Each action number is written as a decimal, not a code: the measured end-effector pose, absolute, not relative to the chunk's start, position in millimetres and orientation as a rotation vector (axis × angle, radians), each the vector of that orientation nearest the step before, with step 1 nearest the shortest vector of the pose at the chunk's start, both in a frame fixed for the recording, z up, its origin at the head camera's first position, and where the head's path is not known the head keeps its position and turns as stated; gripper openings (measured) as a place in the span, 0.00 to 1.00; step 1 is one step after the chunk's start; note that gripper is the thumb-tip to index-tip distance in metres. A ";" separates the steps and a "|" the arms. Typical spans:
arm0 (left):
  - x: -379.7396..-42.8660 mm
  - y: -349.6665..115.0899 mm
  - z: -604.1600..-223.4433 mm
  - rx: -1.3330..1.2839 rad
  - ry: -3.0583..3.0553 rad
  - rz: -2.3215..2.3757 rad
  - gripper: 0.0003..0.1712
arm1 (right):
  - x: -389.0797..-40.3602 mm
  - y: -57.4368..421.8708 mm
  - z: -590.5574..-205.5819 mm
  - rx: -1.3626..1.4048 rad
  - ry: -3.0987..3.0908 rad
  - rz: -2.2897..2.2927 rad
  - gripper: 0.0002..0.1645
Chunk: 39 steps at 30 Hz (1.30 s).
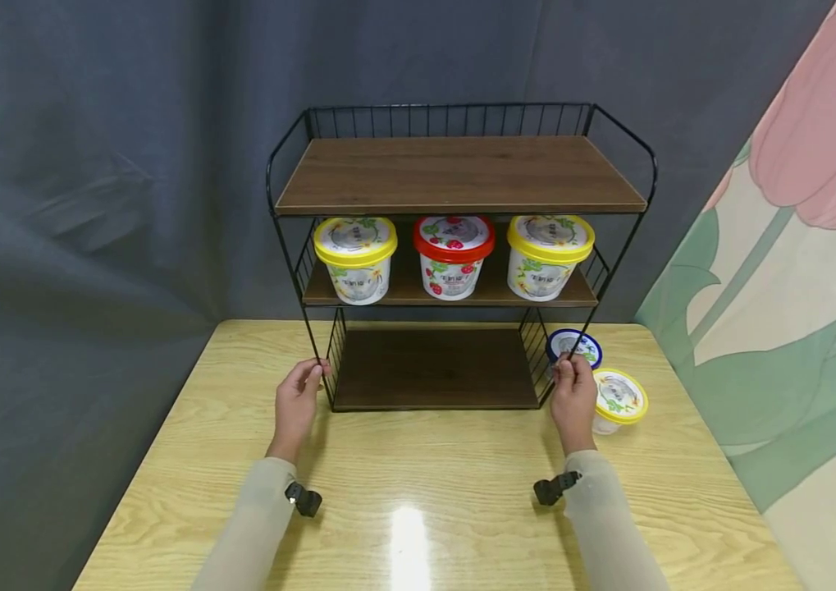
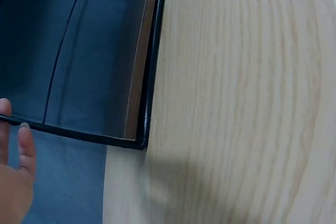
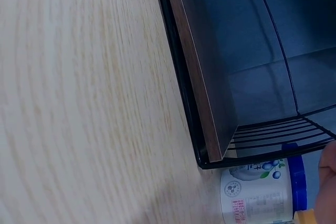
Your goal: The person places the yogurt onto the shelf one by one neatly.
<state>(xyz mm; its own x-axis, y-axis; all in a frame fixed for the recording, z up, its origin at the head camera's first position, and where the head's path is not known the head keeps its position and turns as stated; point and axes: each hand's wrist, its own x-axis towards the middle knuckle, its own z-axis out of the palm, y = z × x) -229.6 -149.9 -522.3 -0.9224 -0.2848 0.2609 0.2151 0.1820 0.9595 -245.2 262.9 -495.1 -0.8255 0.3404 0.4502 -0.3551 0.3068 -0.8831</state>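
Observation:
A three-tier black wire rack with dark wooden boards stands at the back of the table. My left hand pinches its left front post low down, thumb and fingers on the thin bar, as the left wrist view also shows. On the other side my right hand grips the right front post at about the same height. The middle shelf carries a yellow-lidded tub, a red-lidded tub with strawberries printed on it, and another yellow-lidded tub. Both the top and bottom boards are bare.
Right of the rack, a blue-lidded tub is partly hidden behind the post and my right hand. A yellow-lidded tub stands in front of it, close by that hand. Grey cloth hangs behind the wooden table.

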 end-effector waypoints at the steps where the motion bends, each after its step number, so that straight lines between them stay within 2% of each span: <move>1: -229.8 -148.7 -523.3 0.069 -2.068 -1.792 0.16 | -245.2 263.0 -495.2 0.014 -2.003 1.569 0.17; 9: -220.4 -139.8 -512.8 0.110 -2.020 -1.857 0.15 | -244.3 263.7 -495.2 0.020 -2.001 1.570 0.17; 16: -226.2 -138.4 -526.3 0.094 -2.036 -1.825 0.16 | -242.9 267.8 -492.8 0.030 -2.015 1.526 0.14; 23: -226.3 -134.9 -527.5 0.081 -2.026 -1.886 0.17 | -255.8 285.5 -518.1 0.007 -2.031 1.509 0.14; 31: -213.3 -127.5 -506.9 0.070 -2.082 -1.777 0.17 | -247.7 287.8 -524.1 -0.102 -2.119 1.363 0.14; 39: -206.5 -129.6 -501.5 0.036 -2.048 -1.703 0.15 | -237.5 288.9 -527.9 0.064 -2.252 1.163 0.16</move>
<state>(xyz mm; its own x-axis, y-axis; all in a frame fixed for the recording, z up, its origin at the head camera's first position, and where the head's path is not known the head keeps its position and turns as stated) -206.5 -129.6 -501.5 -0.8874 -0.3139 0.3375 0.2745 0.2282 0.9341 -237.5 288.9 -527.9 -0.8207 0.2204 0.5271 -0.3023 0.6153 -0.7280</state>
